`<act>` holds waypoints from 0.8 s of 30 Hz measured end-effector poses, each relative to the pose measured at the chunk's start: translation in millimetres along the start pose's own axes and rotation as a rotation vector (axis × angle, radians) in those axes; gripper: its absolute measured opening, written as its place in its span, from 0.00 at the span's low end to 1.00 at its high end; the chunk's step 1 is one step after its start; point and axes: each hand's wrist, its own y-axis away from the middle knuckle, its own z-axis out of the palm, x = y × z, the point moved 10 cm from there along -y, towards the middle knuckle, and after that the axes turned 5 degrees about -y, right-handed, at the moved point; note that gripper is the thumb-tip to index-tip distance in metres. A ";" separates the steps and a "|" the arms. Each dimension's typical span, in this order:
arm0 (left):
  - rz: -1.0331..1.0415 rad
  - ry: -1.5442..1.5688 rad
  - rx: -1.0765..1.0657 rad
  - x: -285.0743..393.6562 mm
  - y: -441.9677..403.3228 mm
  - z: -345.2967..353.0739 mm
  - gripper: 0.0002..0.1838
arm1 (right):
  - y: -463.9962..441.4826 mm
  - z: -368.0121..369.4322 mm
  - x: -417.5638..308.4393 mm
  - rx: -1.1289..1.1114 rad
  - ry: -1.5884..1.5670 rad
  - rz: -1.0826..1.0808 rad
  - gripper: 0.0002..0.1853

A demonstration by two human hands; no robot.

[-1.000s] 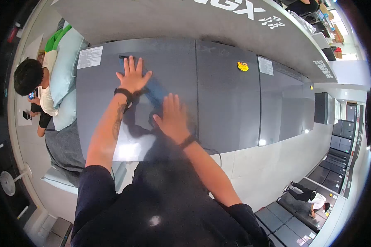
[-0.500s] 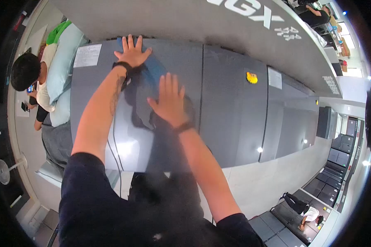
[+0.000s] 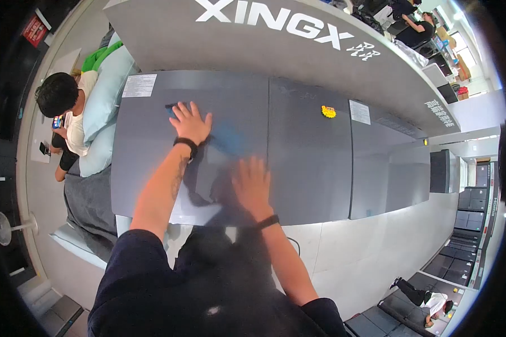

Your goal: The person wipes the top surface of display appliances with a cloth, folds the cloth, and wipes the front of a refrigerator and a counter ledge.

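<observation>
The grey counter (image 3: 309,168), a run of flat panels, filled the middle of the view, from which all clock positions were taken. A grey partition (image 3: 219,42) bearing the white lettering "XINGX" stood along its far edge at twelve o'clock. A seated person (image 3: 87,112) with a phone was observed between nine and ten o'clock, beside pale blue pillows (image 3: 109,92) at ten. A blue cloth (image 3: 228,139), blurred, lay on the counter towards eleven o'clock. The right hand (image 3: 252,186), just below centre at six o'clock, was open with fingers extended and blurred; contact with the counter could not be confirmed. The left hand (image 3: 191,124), at ten o'clock, was flat over the cloth, fingers parted, gripping nothing visible. A printed white sheet (image 3: 139,85) lay at ten o'clock, and a small yellow tag (image 3: 328,112) at two.
</observation>
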 end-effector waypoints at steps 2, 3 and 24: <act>0.018 0.032 -0.003 -1.1 14.1 1.9 0.47 | 11.2 -3.4 -4.9 -0.004 0.003 0.013 0.36; 0.027 0.086 0.008 -1.7 18.9 -1.4 0.46 | 16.0 -4.8 -8.9 -0.012 0.015 0.024 0.36; -0.207 0.278 -0.043 24.2 -107.7 -31.6 0.47 | -114.8 29.3 24.3 -0.063 0.041 0.114 0.52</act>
